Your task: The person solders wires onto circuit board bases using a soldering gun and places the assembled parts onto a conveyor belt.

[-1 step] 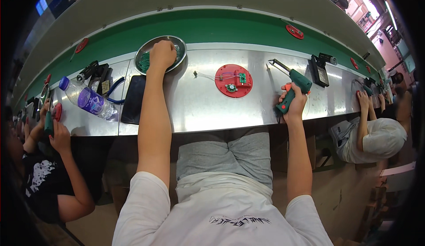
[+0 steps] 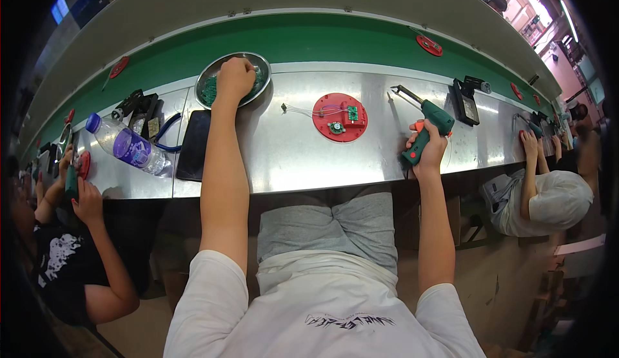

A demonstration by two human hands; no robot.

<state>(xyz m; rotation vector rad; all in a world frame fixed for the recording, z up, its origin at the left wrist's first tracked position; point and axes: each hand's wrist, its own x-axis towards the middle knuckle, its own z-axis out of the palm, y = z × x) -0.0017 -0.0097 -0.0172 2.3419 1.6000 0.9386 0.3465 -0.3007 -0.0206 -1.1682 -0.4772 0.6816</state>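
My left hand (image 2: 236, 76) reaches into a round metal bowl (image 2: 265, 68) holding small green pieces (image 2: 209, 91), which look like circuit boards. Its fingers are curled down and closed; what they hold, if anything, is hidden. My right hand (image 2: 431, 150) grips a green soldering gun (image 2: 436, 118) with red parts, its tip pointing up and left over the metal bench. Between my hands lies a red round plate (image 2: 325, 132) carrying a small green circuit board (image 2: 353, 113) and a round component (image 2: 336, 128). Thin wires run leftward from it to a small dark connector (image 2: 284, 108).
Left of my forearm lie a dark flat tablet-like thing (image 2: 193, 148), blue-handled pliers (image 2: 169, 132) and a plastic water bottle (image 2: 132, 145). A black soldering stand (image 2: 465, 103) is at the right. Co-workers sit on both sides, one holding a green tool (image 2: 71, 179).
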